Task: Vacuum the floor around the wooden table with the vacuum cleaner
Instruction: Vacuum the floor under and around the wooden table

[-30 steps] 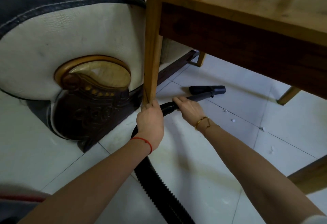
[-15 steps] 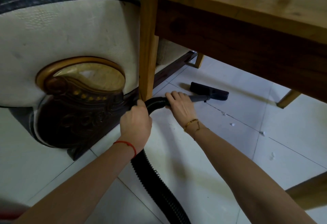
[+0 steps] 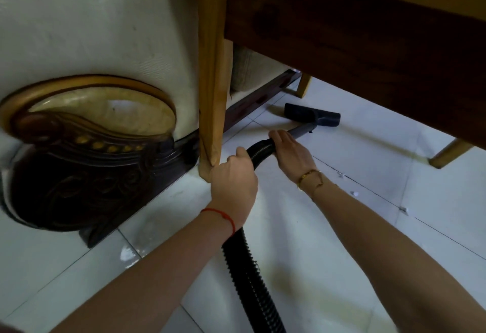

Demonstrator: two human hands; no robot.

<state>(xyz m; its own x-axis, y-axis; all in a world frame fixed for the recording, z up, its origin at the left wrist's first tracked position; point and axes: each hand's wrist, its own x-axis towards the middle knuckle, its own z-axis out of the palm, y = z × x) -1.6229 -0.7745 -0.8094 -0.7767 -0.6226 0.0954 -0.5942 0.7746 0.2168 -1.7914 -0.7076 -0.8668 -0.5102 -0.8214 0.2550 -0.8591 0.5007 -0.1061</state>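
Here both hands hold the vacuum cleaner's hose beside the near leg [image 3: 211, 69] of the wooden table [image 3: 355, 30].

The left hand [image 3: 234, 182] grips the black ribbed hose [image 3: 247, 280] just beside the foot of that leg, fingers curled round it. The right hand [image 3: 292, 154] lies farther along, fingers wrapped over the spot where the hose meets the grey wand [image 3: 302, 130]. The floor nozzle [image 3: 313, 114] rests flat on the white tiled floor [image 3: 368, 175] under the table, beyond the leg. White crumbs [image 3: 355, 193] lie on the tiles right of the leg; the sofa's carved wooden end [image 3: 86, 148] stands left of it.
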